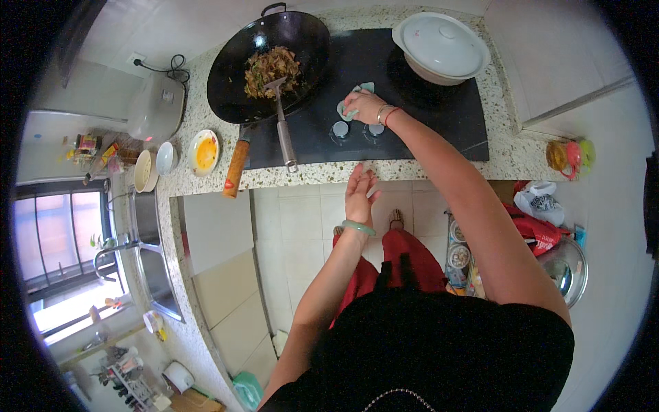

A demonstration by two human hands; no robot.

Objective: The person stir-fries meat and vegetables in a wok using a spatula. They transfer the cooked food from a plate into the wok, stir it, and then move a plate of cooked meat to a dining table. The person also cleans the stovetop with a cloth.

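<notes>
My right hand [366, 106] is closed on a pale green cloth [344, 111], pressing it to the black cooktop [343, 69] just behind two round silver knobs [340, 128]. My left hand [360, 199], a jade-green bangle on its wrist, hangs by the front edge of the speckled counter [405, 169]. Its fingers are apart and nothing is in it. To the left of the cloth stands a black wok [230, 86] holding cooked, chopped brown food [271, 69]. A metal spatula [283, 130] leans in the wok with its handle toward me.
A white lidded pot [443, 48] sits at the cooktop's back right. The wok's wooden handle [237, 165] juts past the counter edge. Left of it are a plate with yellow residue [205, 152], two bowls [166, 158] and a sink [154, 268]. Colored cups [570, 158] stand far right.
</notes>
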